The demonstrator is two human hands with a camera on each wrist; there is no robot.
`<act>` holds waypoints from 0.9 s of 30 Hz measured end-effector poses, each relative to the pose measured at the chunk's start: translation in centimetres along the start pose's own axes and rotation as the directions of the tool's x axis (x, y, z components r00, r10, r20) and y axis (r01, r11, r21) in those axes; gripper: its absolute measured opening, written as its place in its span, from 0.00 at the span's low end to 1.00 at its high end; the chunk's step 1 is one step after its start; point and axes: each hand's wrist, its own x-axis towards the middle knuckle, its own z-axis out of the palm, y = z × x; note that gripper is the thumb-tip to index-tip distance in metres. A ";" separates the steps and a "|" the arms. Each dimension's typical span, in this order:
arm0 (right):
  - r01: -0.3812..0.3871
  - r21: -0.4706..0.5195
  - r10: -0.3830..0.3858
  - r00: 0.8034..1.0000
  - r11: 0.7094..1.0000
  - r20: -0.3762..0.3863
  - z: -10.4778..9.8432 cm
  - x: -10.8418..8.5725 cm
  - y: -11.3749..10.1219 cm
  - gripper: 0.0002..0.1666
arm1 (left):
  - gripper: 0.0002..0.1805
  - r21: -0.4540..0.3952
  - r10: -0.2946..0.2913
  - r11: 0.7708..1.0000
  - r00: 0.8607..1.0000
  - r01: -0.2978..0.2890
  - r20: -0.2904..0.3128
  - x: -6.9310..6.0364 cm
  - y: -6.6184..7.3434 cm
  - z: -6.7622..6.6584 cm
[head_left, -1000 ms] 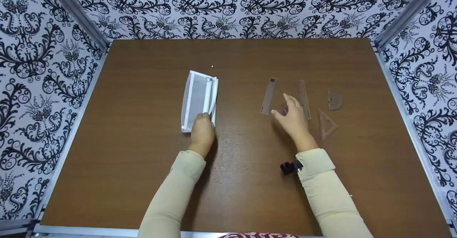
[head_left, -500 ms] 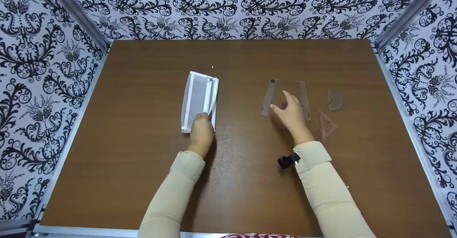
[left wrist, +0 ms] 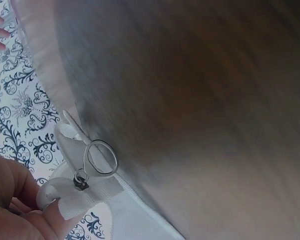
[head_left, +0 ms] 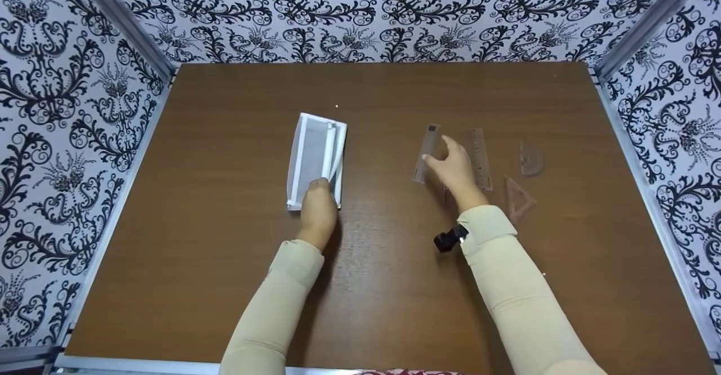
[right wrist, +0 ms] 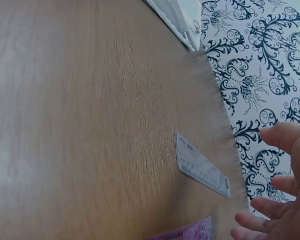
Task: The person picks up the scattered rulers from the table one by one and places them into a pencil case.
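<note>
On the left of the table lies a white mesh zipper pouch with a metal ring on its zip pull. My left hand pinches the pouch's near edge between thumb and fingers. My right hand hovers over the table, thumb and fingers spread and holding nothing. Just left of it lies a clear ruler, and a second clear ruler lies to its right. A purple-pink flat piece, its kind unclear, shows at the bottom of the right wrist view and is mostly hidden in the head view.
Farther right are a clear protractor and a pinkish set square. The brown tabletop is bounded by patterned walls at the back and sides. A black wrist camera sits below the right cuff.
My right hand has drifted slightly left and farther from me, toward the left ruler. My left hand has stayed on the pouch, and the pouch's opening looks slightly narrower.
</note>
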 end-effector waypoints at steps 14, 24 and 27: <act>-0.022 -0.018 0.022 1.000 1.000 0.022 0.1 1.2 -0.9 0.43 | 0.05 -0.011 0.042 0.999 0.999 -0.043 -0.015 0.0 0.2 0.0; -0.135 0.037 0.135 0.991 0.990 0.019 0.3 2.3 -1.1 0.43 | 0.03 -0.087 -0.037 0.995 0.999 0.039 0.025 0.4 -0.1 -0.1; -0.158 0.078 0.157 0.987 0.984 0.018 0.5 2.5 -1.1 0.43 | 0.03 -0.083 -0.043 0.996 0.999 0.045 0.020 0.4 -0.1 -0.1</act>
